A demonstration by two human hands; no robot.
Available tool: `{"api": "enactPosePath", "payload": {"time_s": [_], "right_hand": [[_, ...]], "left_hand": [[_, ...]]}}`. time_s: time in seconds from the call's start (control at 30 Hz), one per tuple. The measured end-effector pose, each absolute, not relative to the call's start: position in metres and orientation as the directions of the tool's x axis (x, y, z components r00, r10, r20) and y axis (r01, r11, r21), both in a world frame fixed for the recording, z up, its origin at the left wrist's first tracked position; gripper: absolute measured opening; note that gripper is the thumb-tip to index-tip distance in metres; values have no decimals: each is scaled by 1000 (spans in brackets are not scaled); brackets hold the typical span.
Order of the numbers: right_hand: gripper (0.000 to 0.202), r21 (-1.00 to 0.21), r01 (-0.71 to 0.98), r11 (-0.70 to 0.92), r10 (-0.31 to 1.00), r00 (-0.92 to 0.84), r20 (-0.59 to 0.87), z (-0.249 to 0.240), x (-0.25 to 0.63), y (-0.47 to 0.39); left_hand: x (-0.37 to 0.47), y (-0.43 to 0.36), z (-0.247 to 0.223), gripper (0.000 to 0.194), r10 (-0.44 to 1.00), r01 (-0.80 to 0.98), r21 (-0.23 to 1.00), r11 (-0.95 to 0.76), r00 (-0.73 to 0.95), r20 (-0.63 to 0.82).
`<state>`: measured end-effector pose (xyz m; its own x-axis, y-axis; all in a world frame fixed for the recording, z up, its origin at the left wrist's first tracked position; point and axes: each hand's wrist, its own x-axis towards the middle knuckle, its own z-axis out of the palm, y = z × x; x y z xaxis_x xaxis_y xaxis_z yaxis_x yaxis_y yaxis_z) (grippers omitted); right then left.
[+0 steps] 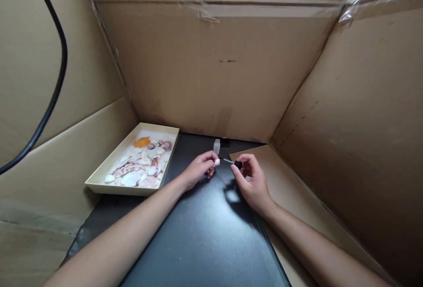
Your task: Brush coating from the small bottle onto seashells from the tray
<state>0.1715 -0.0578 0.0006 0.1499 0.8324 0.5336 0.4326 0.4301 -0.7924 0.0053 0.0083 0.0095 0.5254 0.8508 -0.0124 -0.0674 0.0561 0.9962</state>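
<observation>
Between the fingertips of my left hand [200,169] is a small white shell [217,162]. My right hand [254,180] grips a black-capped brush applicator [238,164], its thin stem pointing left toward the shell. The dark tip of the stem is close to the shell; whether they touch I cannot tell. Just behind my hands a small translucent bottle [217,147] stands upright with no cap on it. Both hands are above the dark tabletop [198,238].
On the left sits a cream tray [114,189] holding several shells and an orange piece [142,141]. A flat cardboard sheet [280,229] covers the right side. Cardboard walls [205,80] enclose the table, and a black cable [62,58] hangs at upper left.
</observation>
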Motion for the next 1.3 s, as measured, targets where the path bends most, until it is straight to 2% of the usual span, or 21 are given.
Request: {"api": "enactPosePath", "payload": {"time_s": [0.13,0.27,0.43,0.57,0.7,0.83,1.0,1.13,1.3], "right_hand": [[12,-769,434,470,833,70,549,1,171,-59],[13,-777,449,441,830,124,543,1,171,-58],[13,-762,452,463,837,59,544,-1,172,-58],[13,-769,462,441,827,125,549,-1,173,-58],[12,-755,460,467,833,57,550,0,173,-57],[13,-779,459,427,840,117,530,0,172,-56],[12,-762,459,457,840,59,540,-1,172,-57],[12,-780,458,426,837,127,532,-1,173,-57],[12,-768,455,451,846,56,530,-1,173,-57]], "left_hand": [[5,8,10,10,853,-70,996,54,522,-10],[5,8,9,10,851,-64,996,60,525,-17],[5,9,8,10,853,-72,995,64,521,-17],[6,10,8,11,855,-79,993,87,517,-34],[6,10,7,11,857,-97,990,100,514,-36],[6,10,8,10,864,-102,988,120,501,-53],[7,10,9,11,866,-112,986,126,498,-55],[7,10,9,10,870,-119,984,133,489,-59],[7,10,8,10,866,-112,983,144,495,-70]]}}
